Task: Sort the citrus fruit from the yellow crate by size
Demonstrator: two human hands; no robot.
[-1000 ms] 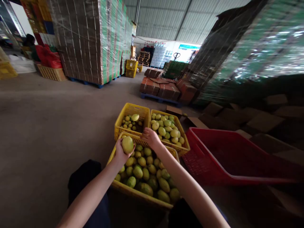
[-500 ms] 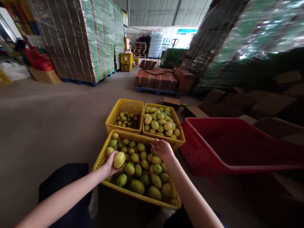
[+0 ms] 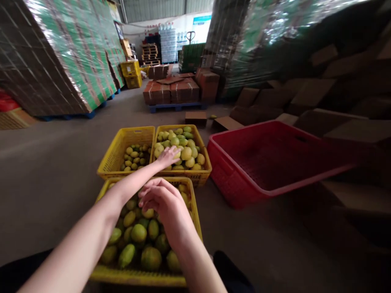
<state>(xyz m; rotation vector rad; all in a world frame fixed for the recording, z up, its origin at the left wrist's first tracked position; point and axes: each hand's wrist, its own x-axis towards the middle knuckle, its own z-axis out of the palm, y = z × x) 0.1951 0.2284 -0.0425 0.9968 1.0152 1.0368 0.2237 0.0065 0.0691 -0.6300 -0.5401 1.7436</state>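
My left hand (image 3: 169, 157) reaches over the far right yellow crate (image 3: 200, 174), its fingers curved over a pale yellow lemon (image 3: 176, 154) among the heaped lemons. My right hand (image 3: 160, 197) hovers above the near yellow crate (image 3: 134, 278), below my left forearm in the picture. Its fingers are loosely bent and apart, with no fruit visible in them. Green and yellow lemons (image 3: 139, 233) lie in the near crate, partly hidden by both arms. Smaller lemons (image 3: 134, 154) cover part of the floor of the far left yellow crate (image 3: 111, 152).
A big red plastic bin (image 3: 235, 171) stands to the right of the crates. Flattened cardboard (image 3: 269, 101) is piled behind it. Farther back, bundled cartons (image 3: 171, 91) rest on a blue pallet (image 3: 177, 107). Wrapped pallet stacks (image 3: 70, 53) rise on the left.
My left hand has carried a lemon from above the near crate to the far right crate. My right hand has shifted over the near crate's middle. The view has turned right.
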